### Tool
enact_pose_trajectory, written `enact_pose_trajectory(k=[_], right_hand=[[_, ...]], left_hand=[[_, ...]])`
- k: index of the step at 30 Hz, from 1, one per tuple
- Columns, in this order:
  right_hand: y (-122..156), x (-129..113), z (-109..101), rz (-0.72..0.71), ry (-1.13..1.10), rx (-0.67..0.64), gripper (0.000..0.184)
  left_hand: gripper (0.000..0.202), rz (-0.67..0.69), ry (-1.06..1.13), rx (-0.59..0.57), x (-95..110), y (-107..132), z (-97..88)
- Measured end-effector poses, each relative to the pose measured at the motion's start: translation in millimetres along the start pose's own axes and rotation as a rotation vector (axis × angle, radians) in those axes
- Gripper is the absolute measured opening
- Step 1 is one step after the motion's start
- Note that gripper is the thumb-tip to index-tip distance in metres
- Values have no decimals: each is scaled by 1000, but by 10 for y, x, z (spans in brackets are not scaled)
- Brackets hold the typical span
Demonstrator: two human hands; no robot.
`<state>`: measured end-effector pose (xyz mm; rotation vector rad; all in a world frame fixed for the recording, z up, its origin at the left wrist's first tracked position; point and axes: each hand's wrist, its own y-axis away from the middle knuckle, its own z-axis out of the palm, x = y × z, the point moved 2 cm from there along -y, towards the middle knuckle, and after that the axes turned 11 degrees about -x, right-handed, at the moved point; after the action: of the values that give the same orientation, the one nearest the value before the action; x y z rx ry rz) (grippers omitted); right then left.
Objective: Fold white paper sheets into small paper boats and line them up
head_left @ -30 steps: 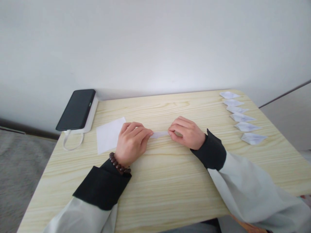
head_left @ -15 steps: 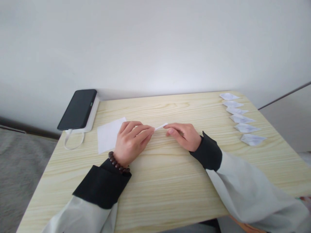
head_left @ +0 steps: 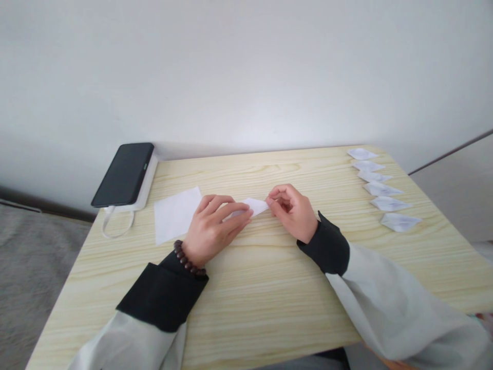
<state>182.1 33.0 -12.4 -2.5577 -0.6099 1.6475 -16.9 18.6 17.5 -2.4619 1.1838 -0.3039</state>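
Note:
A small folded white paper (head_left: 257, 205) with a pointed right end lies between my hands, over the middle of the table. My left hand (head_left: 215, 221) has its fingers closed on the paper's left part, which they partly cover. At the pointed right tip, the thumb and forefinger of my right hand (head_left: 291, 209) pinch the paper. A flat white sheet (head_left: 173, 215) rests on the table just left of my left hand, which is in front of its right edge.
Several folded paper boats (head_left: 400, 222) stand in a column along the table's right side. At the back left, a black phone (head_left: 125, 173) lies on a white box, with a white cable (head_left: 111, 234) looping down. A pale wall (head_left: 246, 77) rises behind the wooden table (head_left: 262, 293).
The folded paper has turned from a thin edge-on strip to show a wider pointed face. My right hand has shifted from a stretched forefinger to a pinch on its tip.

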Motion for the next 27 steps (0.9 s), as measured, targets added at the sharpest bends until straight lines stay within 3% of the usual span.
enact_pose_trajectory(k=[3,6,13,20,27], right_hand=[[12,-70,-9,-108,101,24,11],[22,-174,-8,-247,211,16,6],[20,-222,-20,-301,201,-66,8],[29,-208,-24,-384,191,-117,17],[29,-218,-14,-428,233,-125,13]], left_hand=[[39,-85,76,-53,-16,0,31],[46,-157,125,-27,-11,-5,57],[4,-184,161,47,7,-15,68],[1,-213,84,87,-24,-8,37],[6,-154,65,69,-16,-2,27]])
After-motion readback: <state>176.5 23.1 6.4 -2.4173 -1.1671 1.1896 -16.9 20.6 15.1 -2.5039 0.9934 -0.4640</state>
